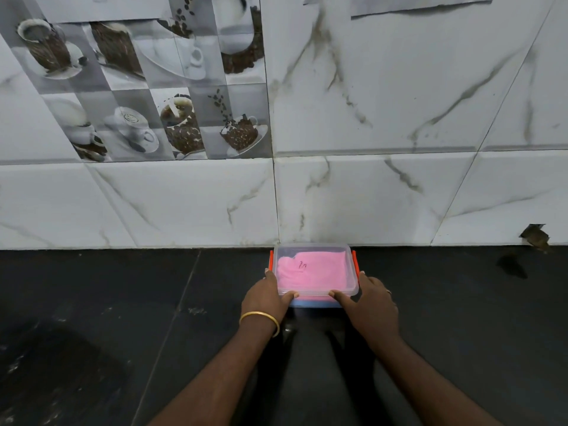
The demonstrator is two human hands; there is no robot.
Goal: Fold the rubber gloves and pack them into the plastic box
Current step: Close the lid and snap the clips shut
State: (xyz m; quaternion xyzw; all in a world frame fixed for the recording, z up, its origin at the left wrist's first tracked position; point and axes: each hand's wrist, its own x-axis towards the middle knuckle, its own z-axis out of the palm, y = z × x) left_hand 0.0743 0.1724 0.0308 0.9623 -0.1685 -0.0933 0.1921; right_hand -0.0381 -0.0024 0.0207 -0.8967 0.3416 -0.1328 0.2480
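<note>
Fingers (270,279) of the left hand (266,298) and of the right hand (373,298) curl round the near corners of the plastic box (316,302), thumbs pressing its clear lid (313,252). The box sits at lower centre of the frame on the black counter (123,302) against the marble-tiled wall (399,118); pink rubber gloves (310,273) lie folded inside, and orange clips (271,259) flank its sides.

Clear plastic box (316,292) over pink rubber gloves (310,273), on a glossy black stone counter (123,302) below polished marble-look tiles (399,103).
</note>
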